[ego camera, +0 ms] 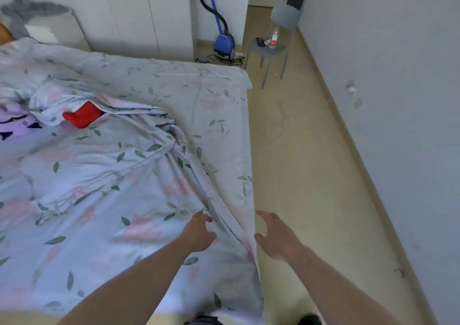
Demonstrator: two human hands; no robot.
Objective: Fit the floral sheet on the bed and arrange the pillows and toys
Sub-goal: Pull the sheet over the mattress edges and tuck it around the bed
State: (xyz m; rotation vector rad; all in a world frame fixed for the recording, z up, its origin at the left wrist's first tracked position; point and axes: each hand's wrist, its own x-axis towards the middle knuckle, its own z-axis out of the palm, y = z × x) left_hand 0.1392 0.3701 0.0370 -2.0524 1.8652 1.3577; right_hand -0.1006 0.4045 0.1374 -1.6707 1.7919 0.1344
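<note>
The floral sheet (104, 195), pale with pink flowers and green leaves, lies rumpled over the bed, with a raised fold running toward the near right corner. My left hand (199, 232) hovers over the sheet beside that fold, fingers loosely curled and holding nothing. My right hand (276, 237) is spread just past the bed's right edge, beside the hanging sheet, fingers relaxed. A red toy (82, 116) pokes out from under a bunched fold at the left. A purple toy or pillow (15, 125) shows at the far left edge.
A grey chair (271, 48) with a plastic bottle (274, 37) stands at the far right of the bed. A blue vacuum cleaner (224, 47) and its cord sit by the wall. Bare floor (311, 162) runs along the bed's right side up to the wall.
</note>
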